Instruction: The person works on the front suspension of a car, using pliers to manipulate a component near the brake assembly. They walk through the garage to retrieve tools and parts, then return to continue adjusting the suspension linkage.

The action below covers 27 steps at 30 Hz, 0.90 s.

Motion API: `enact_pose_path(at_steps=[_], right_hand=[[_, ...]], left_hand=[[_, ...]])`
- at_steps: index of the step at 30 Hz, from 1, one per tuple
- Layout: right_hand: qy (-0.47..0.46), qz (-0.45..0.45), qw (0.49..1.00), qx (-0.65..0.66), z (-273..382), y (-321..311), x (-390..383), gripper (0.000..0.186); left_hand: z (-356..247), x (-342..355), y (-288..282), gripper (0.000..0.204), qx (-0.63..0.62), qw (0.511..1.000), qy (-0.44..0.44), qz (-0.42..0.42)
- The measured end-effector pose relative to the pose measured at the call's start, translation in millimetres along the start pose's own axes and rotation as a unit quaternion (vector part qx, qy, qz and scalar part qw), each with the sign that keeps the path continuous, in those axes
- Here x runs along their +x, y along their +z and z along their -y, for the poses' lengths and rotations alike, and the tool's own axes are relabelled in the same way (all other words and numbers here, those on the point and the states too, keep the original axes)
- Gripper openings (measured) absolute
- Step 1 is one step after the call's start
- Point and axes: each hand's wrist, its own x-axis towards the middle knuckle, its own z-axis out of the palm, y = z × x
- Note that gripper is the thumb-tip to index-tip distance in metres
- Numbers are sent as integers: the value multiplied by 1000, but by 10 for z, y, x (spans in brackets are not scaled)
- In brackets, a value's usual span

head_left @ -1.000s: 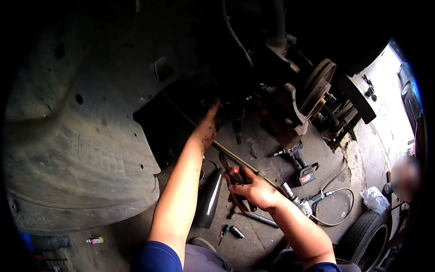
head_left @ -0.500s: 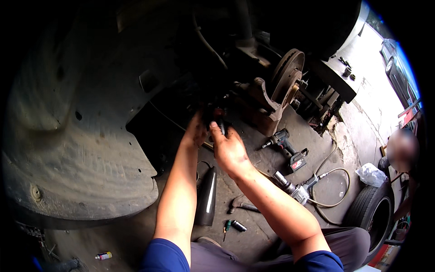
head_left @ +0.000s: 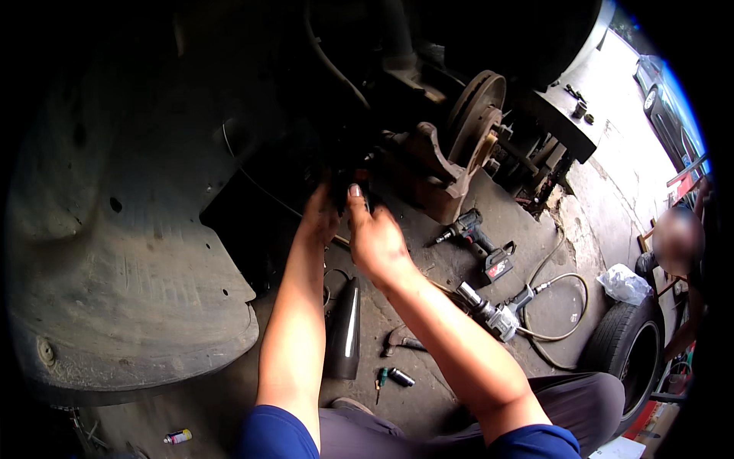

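Both arms reach into the shadow below the raised car, left of the brake disc point(head_left: 480, 115) and its rusty hub parts. My right hand point(head_left: 378, 241) is wrapped round a dark, handle-like thing with a bit of red on it, its thumb lying along the top; its kind is lost in the dark. Close beside it on the left is my left hand point(head_left: 321, 214), with its fingers hidden in shadow. A thin pale cable point(head_left: 260, 183) runs down toward the left hand.
A plastic wheel-arch liner point(head_left: 153, 268) fills the left side. On the floor lie a cordless impact wrench point(head_left: 478, 241), an air impact wrench point(head_left: 498, 317) with hose, a hammer point(head_left: 401, 338), a black cone point(head_left: 347, 329) and a green-handled screwdriver point(head_left: 381, 376). A tyre point(head_left: 608, 340) and another person are at right.
The view has shifted slightly, so most of the scene sits a little further left. Both hands remain close together, and the right thumb is now stretched further up along the dark thing.
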Motion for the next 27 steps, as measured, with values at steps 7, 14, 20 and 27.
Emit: enact_pose_path(at_steps=[7,14,20,27], right_hand=[[-25,78,997,-4,-367,-32,36,55],[-96,210,945,-230,-2479,-374,-570,55],[-135,367,846,-361,-3341,-781,-541,68],[-141,433,679,-576,-3027,-1383,288,26]], left_hand=[[-20,75,-60,60,19,997,69,28],[-45,185,-39,50,104,977,110,-148],[-114,97,-126,40,259,932,152,-201],[-280,-268,222,16,366,867,255,-223]])
